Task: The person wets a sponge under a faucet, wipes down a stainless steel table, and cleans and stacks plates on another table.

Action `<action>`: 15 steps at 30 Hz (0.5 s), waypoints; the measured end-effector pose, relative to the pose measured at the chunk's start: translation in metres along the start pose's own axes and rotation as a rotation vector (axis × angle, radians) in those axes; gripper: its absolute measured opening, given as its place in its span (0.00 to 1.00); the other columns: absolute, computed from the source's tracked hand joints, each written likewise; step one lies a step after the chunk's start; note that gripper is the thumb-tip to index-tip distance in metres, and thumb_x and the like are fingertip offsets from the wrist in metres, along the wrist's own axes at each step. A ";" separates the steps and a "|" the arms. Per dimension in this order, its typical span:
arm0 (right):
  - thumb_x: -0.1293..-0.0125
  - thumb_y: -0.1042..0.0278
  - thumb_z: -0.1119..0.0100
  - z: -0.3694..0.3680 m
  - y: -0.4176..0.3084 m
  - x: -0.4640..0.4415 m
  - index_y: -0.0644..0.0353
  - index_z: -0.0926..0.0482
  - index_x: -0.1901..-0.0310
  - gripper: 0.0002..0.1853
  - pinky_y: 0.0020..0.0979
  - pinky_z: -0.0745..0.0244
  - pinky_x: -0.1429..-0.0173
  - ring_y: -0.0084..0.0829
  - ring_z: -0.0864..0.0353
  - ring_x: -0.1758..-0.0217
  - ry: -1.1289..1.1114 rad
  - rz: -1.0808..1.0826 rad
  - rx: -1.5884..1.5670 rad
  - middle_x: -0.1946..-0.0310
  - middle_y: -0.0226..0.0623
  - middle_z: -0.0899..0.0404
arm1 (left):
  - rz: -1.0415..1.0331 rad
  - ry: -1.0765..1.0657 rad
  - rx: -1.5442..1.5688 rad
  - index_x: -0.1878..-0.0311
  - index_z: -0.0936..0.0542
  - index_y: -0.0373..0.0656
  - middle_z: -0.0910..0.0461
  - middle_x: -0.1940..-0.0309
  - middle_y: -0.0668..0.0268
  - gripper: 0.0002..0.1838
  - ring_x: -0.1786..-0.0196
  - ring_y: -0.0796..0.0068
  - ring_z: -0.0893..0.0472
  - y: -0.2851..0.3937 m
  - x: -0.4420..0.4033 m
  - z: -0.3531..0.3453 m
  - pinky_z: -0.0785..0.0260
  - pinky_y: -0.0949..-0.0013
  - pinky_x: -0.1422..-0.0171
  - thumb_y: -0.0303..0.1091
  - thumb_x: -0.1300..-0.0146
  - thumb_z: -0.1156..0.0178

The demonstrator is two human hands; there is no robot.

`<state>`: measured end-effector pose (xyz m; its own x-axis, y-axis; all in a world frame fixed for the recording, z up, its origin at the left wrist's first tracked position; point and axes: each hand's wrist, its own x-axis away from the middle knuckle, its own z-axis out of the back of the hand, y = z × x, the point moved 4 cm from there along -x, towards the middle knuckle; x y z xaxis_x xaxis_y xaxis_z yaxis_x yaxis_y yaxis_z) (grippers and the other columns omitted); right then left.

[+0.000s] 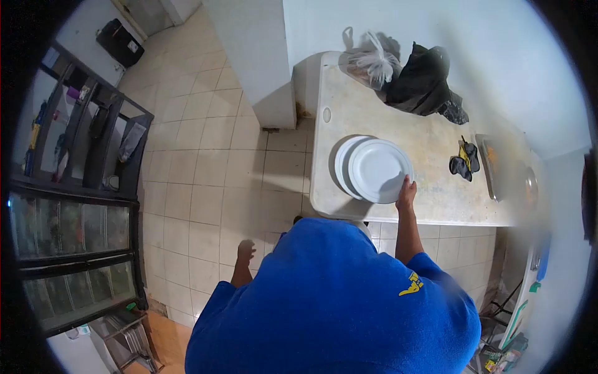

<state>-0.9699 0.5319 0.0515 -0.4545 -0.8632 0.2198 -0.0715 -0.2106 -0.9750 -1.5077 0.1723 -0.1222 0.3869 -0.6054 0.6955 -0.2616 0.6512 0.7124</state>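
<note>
My right hand (407, 192) grips the right edge of a white plate (379, 169), thumb on top. That plate overlaps another white plate (342, 167), which shows along its left side; both are at the near left corner of the table (430, 206). I cannot tell whether the upper plate rests fully on the one below. Away from the table, my left hand (246, 250) hangs low over the floor at my left side, holding nothing, its fingers loosely apart.
Along the wall on the table are a tied clear bag (377, 65) and a black plastic bag (420, 81). Further right lie a small black-and-yellow item (465, 159) and a metal tray (488, 165). Dark shelves (81, 118) and a glass-doored cooler (75, 230) stand left.
</note>
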 end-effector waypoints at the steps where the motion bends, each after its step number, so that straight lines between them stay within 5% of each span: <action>1: 0.35 0.55 0.50 -0.004 -0.002 0.000 0.71 0.37 0.58 0.22 0.29 0.30 0.62 0.27 0.29 0.64 0.020 -0.030 0.001 0.67 0.42 0.29 | 0.114 0.002 -0.031 0.53 0.29 0.55 0.25 0.63 0.72 0.15 0.65 0.70 0.24 -0.020 -0.002 0.003 0.37 0.62 0.68 0.44 0.44 0.47; 5: 0.36 0.55 0.48 -0.003 0.008 0.001 0.74 0.40 0.51 0.26 0.31 0.28 0.57 0.31 0.28 0.59 0.034 -0.024 0.025 0.59 0.47 0.28 | 0.506 -0.015 -0.157 0.52 0.30 0.52 0.24 0.59 0.68 0.15 0.64 0.69 0.24 -0.074 -0.009 0.010 0.36 0.60 0.65 0.42 0.42 0.49; 11: 0.38 0.57 0.44 -0.010 0.010 0.002 0.72 0.36 0.54 0.24 0.29 0.30 0.60 0.27 0.29 0.62 0.058 0.027 -0.015 0.63 0.43 0.27 | 0.411 -0.097 -0.045 0.51 0.30 0.51 0.25 0.58 0.68 0.16 0.62 0.69 0.25 -0.065 -0.007 -0.007 0.36 0.59 0.63 0.42 0.42 0.49; 15: 0.42 0.61 0.42 -0.006 0.009 0.005 0.71 0.30 0.62 0.18 0.36 0.31 0.56 0.40 0.24 0.61 0.164 0.132 0.235 0.66 0.49 0.24 | 0.371 -0.129 -0.065 0.50 0.30 0.51 0.25 0.57 0.67 0.16 0.61 0.69 0.25 -0.049 -0.023 -0.007 0.36 0.59 0.62 0.42 0.42 0.49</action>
<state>-0.9787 0.5283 0.0439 -0.5844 -0.8089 0.0644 0.1964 -0.2180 -0.9560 -1.4972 0.1577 -0.1738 0.1608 -0.3734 0.9136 -0.3045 0.8617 0.4058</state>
